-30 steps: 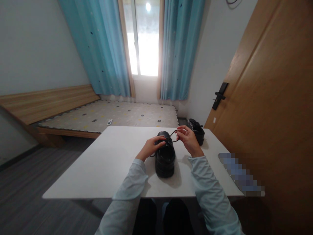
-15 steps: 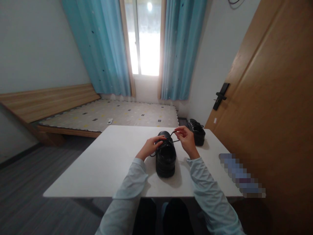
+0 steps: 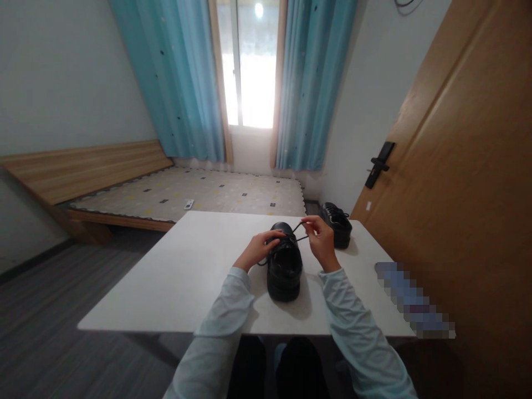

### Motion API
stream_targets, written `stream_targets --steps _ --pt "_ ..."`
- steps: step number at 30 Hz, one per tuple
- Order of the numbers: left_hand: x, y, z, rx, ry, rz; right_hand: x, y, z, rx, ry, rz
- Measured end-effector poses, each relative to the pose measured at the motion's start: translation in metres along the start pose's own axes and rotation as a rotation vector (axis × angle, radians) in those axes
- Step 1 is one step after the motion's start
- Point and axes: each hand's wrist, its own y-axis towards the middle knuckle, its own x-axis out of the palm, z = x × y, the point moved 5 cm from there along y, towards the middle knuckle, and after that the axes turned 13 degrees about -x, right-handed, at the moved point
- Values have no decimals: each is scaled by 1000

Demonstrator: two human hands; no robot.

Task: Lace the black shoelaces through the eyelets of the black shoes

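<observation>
A black lace-up shoe (image 3: 284,280) stands on the white table (image 3: 166,288), its heel towards me and its toe pointing away. My left hand (image 3: 258,248) rests at the shoe's left side, fingers closed over the lacing near the tongue; their tips partly hide the knot area. A bit of lace loops out below that hand. To the right of the shoe, my right hand (image 3: 320,241) pinches a black shoelace (image 3: 302,239) between thumb and fingers, drawing it out from the lacing. Two strands run between shoe and fingers.
Another black shoe (image 3: 339,230) stands beyond my right hand near the table's far right. A blurred bluish item (image 3: 411,302) lies along the right edge. Behind the table is a bed (image 3: 216,191) with a small white remote (image 3: 189,204); a wooden door (image 3: 465,183) stands at right.
My right hand has shifted very slightly, still holding the lace out to the right. The whole view has moved a little; the left hand stays on the lacing.
</observation>
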Motion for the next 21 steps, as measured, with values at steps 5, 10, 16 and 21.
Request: stream_targets --steps 5,10,16,21 --pt "0 -1 1 3 3 -3 1 0 12 154 167 30" --pt "0 0 -1 -4 8 -2 5 -3 15 178 246 80" --pt "0 -1 0 -5 9 1 1 -3 5 20 28 41" --pt "0 -1 1 -3 5 -4 -6 2 -2 -87 -159 -20"
